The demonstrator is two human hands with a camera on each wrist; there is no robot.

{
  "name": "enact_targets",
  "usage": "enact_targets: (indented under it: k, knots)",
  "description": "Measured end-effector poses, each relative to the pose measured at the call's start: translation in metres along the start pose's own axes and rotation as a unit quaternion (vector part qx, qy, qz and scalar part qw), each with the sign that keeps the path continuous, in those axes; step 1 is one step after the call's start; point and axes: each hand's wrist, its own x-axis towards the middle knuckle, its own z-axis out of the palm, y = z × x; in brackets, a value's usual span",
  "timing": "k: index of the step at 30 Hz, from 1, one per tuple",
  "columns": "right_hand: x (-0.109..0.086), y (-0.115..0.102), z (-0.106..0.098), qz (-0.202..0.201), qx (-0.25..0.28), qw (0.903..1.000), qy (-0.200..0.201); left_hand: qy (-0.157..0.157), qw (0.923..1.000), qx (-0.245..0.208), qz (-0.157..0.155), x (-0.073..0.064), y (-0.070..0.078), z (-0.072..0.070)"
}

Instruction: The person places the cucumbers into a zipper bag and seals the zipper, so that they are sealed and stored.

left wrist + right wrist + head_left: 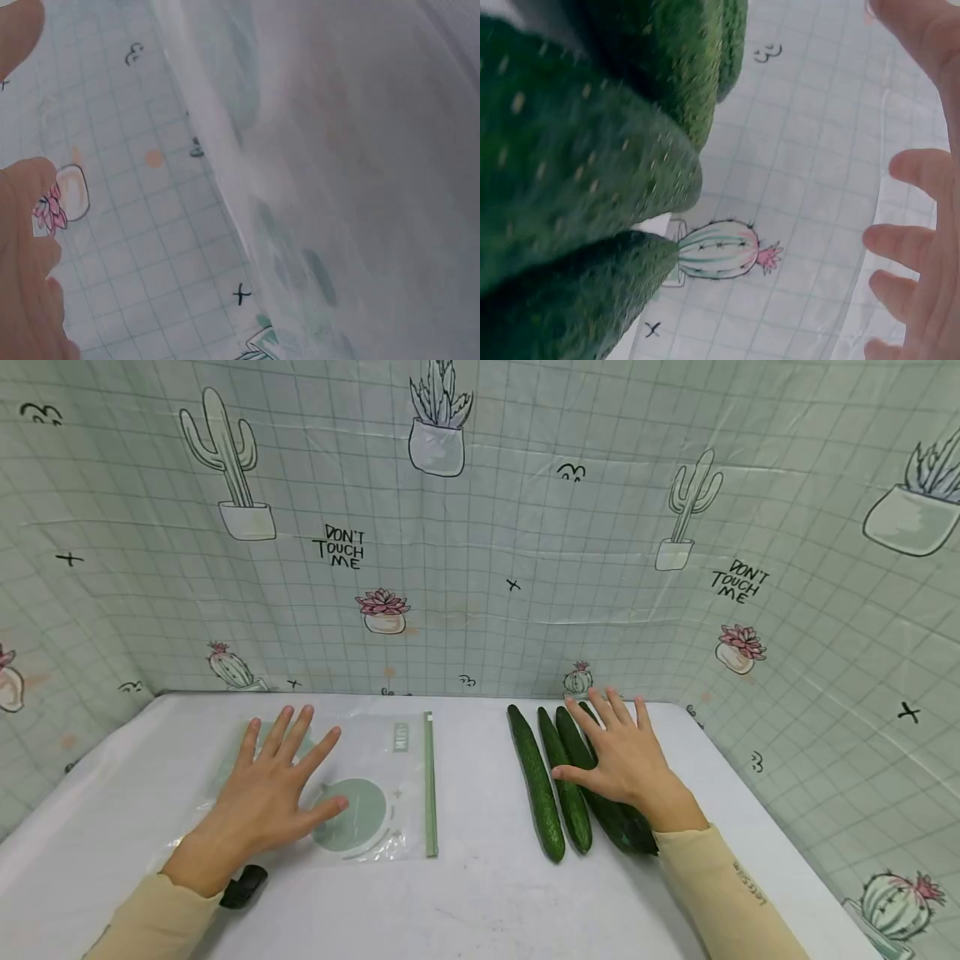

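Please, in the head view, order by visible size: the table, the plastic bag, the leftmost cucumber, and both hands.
1. Table
2. Plastic bag
3. Left hand and right hand, too alike to rank
4. Leftmost cucumber

Head view bright, soft shadows; glints on plastic bag point(411, 777); left wrist view dim, hazy.
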Motion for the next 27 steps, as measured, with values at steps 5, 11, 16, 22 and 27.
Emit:
enact_targets:
  k: [5, 11, 16, 22, 27]
  knots:
    - [0.003, -0.012, 0.000, -0.033, 0.019, 0.9992, 0.006, -0.004, 0.9991, -0.041, 0.012, 0.001, 0.011, -0.002]
    - [0.006, -0.032, 0.000, -0.063, 0.052, 0.9966, -0.005, -0.019, 0.9970, -0.065, 0.038, 0.013, 0.031, -0.005]
    - [0.010, -0.051, 0.002, -0.086, 0.069, 0.9937, -0.021, -0.031, 0.9942, -0.086, 0.057, 0.021, 0.044, -0.001]
    - [0.018, -0.072, 0.004, -0.109, 0.087, 0.9894, -0.041, -0.053, 0.9908, -0.107, 0.063, 0.032, 0.052, 0.008]
    - [0.023, -0.086, 0.005, -0.114, 0.106, 0.9848, -0.078, -0.086, 0.9863, -0.130, 0.053, 0.041, 0.057, 0.016]
